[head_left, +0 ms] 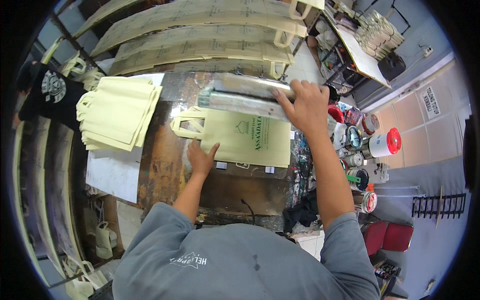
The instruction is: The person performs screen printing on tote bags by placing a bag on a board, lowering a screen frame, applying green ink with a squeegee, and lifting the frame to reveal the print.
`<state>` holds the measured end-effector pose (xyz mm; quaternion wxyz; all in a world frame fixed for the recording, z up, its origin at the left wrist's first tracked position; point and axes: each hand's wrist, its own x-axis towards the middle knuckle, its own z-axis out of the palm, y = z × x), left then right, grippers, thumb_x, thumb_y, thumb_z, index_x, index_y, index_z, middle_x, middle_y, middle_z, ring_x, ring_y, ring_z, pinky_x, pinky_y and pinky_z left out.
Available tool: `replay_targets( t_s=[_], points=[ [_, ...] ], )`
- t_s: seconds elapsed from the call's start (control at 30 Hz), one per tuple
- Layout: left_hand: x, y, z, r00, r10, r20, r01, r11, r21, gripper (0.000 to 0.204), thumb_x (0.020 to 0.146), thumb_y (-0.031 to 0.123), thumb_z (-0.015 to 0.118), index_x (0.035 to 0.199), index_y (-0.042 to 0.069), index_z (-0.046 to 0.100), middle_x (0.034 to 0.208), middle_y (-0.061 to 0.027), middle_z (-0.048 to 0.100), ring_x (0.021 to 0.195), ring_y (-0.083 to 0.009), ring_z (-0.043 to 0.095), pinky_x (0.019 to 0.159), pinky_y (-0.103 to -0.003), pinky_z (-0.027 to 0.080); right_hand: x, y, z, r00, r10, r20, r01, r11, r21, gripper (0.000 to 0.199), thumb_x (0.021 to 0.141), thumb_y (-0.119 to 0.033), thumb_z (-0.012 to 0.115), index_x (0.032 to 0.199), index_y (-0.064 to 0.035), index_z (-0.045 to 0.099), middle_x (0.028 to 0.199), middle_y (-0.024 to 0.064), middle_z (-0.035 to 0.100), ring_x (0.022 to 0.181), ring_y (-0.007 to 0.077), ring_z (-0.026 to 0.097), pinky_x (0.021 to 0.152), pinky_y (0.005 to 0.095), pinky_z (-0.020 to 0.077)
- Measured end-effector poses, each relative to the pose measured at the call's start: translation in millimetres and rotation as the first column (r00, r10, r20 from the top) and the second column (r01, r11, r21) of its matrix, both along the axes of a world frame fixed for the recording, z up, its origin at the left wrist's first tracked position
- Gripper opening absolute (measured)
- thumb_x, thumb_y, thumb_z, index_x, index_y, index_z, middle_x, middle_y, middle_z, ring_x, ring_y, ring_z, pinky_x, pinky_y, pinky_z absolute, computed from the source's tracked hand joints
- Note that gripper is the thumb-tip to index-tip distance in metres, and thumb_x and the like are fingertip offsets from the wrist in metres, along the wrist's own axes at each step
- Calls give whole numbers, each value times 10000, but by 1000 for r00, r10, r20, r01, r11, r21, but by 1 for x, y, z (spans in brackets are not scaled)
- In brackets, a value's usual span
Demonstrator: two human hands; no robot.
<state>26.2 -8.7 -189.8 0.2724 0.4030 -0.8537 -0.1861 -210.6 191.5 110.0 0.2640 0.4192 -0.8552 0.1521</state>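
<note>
Pale yellow fabric tote bag with green printing (245,140) is lying flat on the paint-stained brown bench (165,167), handles pointing off to the person's left, right in front of the body. Looks like thin nonwoven stuff to me, so I'd call it really light and floppy, with a bit of papery stiffness at the folds. Not fragile, but it'd probably crease or skid if you shoved at one edge. Can't tell if the green ink is wet, so I'd treat it as smudgy and stay off it.

Left grip (202,157) is a bare hand, loose, thumb and fingers spread at the near left part of the bag, just below the handle. Honestly a good spot: plain fabric, no print. I can't make out whether the fingertips are pressing down or just resting. The near edge or the handle base would work too, imo.

Right grip (307,107) is clenched around the end of a long silver metal frame (242,103), which is tilted over the far side of the bag and kinda blurry. That one I'd guess is stiff and a fair bit heavier, so a full wrap near the end makes sense.

Spare bags sit in a loose pale yellow stack (117,115) on the left, edges fanned out, so single layers should peel up easily from a corner.
</note>
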Motion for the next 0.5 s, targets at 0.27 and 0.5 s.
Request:
replay_targets(
  t_s=[0.27,0.5],
  points=[
    [17,5,-44,1000,22,-20,-20,992,128,442,941,337,805,1172,-3,643,1131,-198,635,1118,-426,581,994,-537,440,-26,-8,23,995,-53,82,55,998,-22,648,957,-681,619,789,-58,680,762,124,668,813,314,640,787,454,378],
    [-30,-63,66,935,-257,-243,250,966,-59,253,1035,205,693,1052,-47,672,952,-250,727,842,-373,713,767,-424,541,-37,-13,18,997,-22,76,27,998,-61,677,924,-705,637,793,-49,741,745,140,717,778,324,685,791,469,395]
  ],
)
